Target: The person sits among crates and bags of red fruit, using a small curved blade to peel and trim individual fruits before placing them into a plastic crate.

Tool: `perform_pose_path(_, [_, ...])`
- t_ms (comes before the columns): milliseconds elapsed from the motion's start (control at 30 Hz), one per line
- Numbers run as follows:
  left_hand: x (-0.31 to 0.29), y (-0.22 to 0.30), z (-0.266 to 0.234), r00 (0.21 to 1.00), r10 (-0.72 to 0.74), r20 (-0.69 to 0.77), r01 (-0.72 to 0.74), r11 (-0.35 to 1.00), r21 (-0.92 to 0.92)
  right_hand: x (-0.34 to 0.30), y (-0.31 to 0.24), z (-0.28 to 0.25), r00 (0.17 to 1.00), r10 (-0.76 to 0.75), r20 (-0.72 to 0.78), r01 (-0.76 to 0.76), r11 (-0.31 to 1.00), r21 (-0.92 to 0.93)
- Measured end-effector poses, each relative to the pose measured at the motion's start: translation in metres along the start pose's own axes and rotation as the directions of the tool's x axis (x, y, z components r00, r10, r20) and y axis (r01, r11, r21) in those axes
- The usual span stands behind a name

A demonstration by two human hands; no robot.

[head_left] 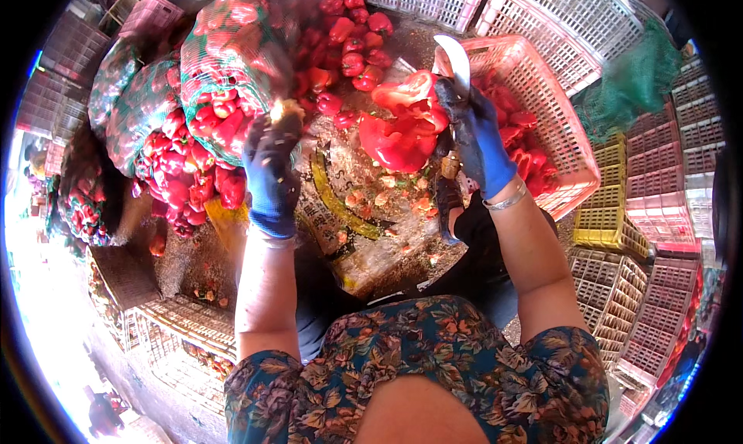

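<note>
Scrap-littered ground [371, 262] between the legs. Left hand [271, 165] gloved, curled, pale pepper core [287, 113] at its fingertips; right hand [469, 127] gloved, closed on a knife [458, 61], cut-open red bell pepper [396, 142] just left, hold on it unclear. Farther right, pink crate [563, 107] of red pepper pieces [534, 162]; far left, green mesh sacks [224, 46]; far centre, whole red bell peppers [352, 63].

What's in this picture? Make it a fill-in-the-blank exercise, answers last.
The right hand grips a ____ with a pale curved blade.
On the left hand, the glove's cuff is ____.
The mesh sacks on the left are coloured ____.
In the pink crate beside the right hand, the pepper pieces are coloured ____.

Answers: knife; blue; green; red.
</note>
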State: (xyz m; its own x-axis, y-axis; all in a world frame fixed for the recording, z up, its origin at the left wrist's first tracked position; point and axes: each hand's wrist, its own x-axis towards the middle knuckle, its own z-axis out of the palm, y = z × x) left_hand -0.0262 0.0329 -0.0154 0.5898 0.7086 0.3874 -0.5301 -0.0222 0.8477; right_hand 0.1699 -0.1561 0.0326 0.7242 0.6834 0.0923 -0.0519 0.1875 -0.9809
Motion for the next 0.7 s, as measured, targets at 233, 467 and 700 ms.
perform_pose_path(233, [-0.021,0.003,0.071,0.679,-0.651,0.339,0.694,0.419,-0.586,-0.009,0.026,0.017,0.976,-0.217,0.018,0.206,0.947,0.247])
perform_pose_path(467, [-0.037,-0.040,0.057,0.906,-0.358,0.227,0.339,0.933,0.117,-0.012,0.016,0.025,0.998,0.052,0.030,-0.054,0.997,0.057])
perform_pose_path(700, [-0.036,-0.048,0.075,0.712,-0.489,0.504,-0.118,0.624,0.772,0.015,-0.027,-0.034,0.964,0.204,-0.172,-0.140,0.936,0.323])
